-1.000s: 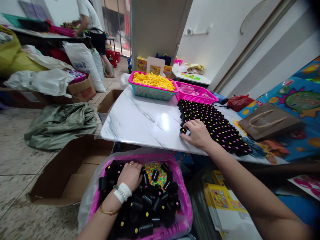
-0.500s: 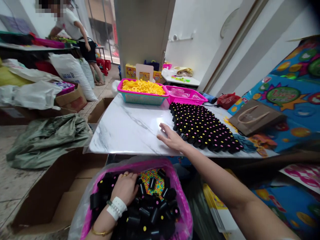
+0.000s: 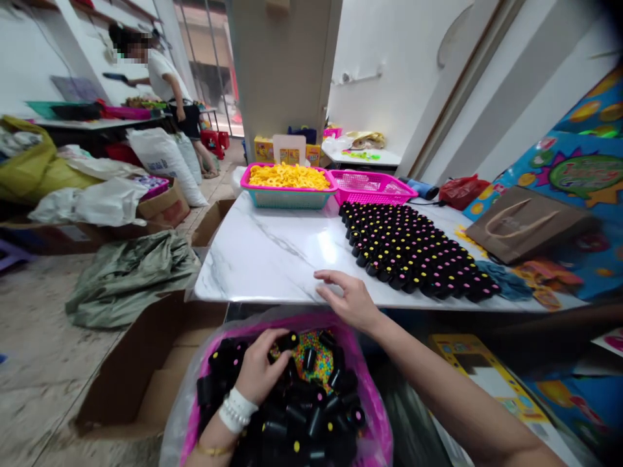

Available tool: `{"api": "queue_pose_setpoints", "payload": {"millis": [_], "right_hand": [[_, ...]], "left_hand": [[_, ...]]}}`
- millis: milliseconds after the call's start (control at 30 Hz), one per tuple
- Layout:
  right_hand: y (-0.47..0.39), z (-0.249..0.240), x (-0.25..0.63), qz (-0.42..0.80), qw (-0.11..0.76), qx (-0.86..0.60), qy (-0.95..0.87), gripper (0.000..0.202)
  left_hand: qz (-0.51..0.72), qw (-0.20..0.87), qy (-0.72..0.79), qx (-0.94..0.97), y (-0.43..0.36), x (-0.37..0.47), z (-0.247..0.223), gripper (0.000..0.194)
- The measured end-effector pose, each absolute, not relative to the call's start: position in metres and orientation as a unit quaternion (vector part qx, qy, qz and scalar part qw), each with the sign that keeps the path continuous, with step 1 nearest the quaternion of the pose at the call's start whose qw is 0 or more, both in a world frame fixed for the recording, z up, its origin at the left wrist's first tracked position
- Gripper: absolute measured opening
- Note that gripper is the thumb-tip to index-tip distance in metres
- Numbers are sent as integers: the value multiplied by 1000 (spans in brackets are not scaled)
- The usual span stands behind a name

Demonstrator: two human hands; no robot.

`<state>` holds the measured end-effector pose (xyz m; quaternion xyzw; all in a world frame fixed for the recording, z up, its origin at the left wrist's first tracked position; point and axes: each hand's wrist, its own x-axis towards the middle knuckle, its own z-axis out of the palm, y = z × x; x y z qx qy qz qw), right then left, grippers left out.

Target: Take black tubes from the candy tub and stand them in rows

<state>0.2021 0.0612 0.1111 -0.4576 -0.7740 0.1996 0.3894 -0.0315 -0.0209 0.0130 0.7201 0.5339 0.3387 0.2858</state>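
My left hand (image 3: 263,366) is inside the pink basket (image 3: 377,402), its thumb and fingers closed round a small black cylinder (image 3: 291,339) with a yellow dot on its end. Many more loose black cylinders (image 3: 287,415) lie jumbled below it, beside a patch of tiny multicoloured beads (image 3: 318,363). My right hand (image 3: 353,299) hovers at the front edge of the white marbled table (image 3: 263,259), fingers stretched out and apart, holding nothing. To its right, black cylinders with yellow and pink dots stand upright in a tight block (image 3: 413,250).
At the table's back stand a basket of yellow ring-like pieces (image 3: 289,176) and a pink basket (image 3: 372,187). A brown paper bag (image 3: 530,224) is on the right. An open cardboard box (image 3: 131,383) sits at lower left. A person (image 3: 170,84) stands far left.
My left hand has lifted slightly out of the pile and now grips a black cylinder. My right hand has drawn back toward the table's front edge. The view has shifted left.
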Motion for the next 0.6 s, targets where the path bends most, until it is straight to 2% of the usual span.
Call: {"api": "queue_pose_setpoints", "payload": {"millis": [200, 300, 433, 600], "right_hand": [[-14, 81, 172, 172, 409, -404, -800, 38], [-26, 68, 161, 210, 413, -408, -787, 42], [-29, 54, 156, 327, 372, -412, -765, 43], [-3, 17, 158, 392, 283, -419, -769, 38]], "left_hand": [[488, 471, 484, 553, -29, -20, 24, 36], [526, 529, 440, 500, -33, -17, 30, 37], [516, 499, 462, 520, -42, -19, 33, 32], [427, 459, 526, 575, -26, -30, -9, 26]]}}
